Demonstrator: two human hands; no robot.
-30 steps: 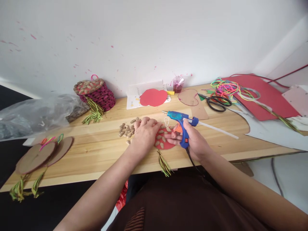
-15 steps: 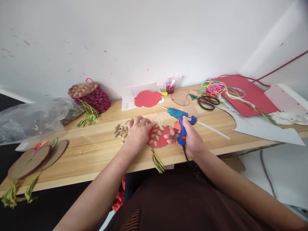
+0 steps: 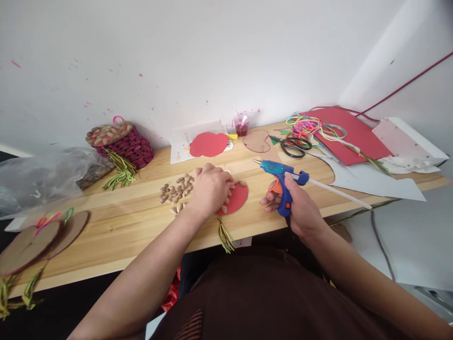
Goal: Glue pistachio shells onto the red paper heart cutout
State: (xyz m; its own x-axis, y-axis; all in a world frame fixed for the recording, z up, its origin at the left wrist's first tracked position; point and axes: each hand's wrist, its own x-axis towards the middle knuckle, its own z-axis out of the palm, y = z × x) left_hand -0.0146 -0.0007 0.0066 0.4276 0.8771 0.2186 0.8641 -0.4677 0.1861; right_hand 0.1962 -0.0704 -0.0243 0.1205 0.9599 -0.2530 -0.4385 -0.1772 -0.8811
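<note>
Pale wooden tabletop (image 3: 141,222) before us: our left hand (image 3: 209,190) presses flat on a thin, floppy red paper disc (image 3: 236,198) studded with fragile glued seeds, while our right hand (image 3: 300,210), just beside it, grips a light, rigid blue glue gun (image 3: 281,177) by its handle.

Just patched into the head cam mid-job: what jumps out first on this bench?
The blue glue gun stands out first, gripped in the right hand at the bench's front edge, nozzle pointing left. Just left of it, the left hand presses on a red paper cutout with seeds stuck to it, a loose pile of seeds beside it. At the back right, a tangle of neon cords lies by black scissors.
</note>
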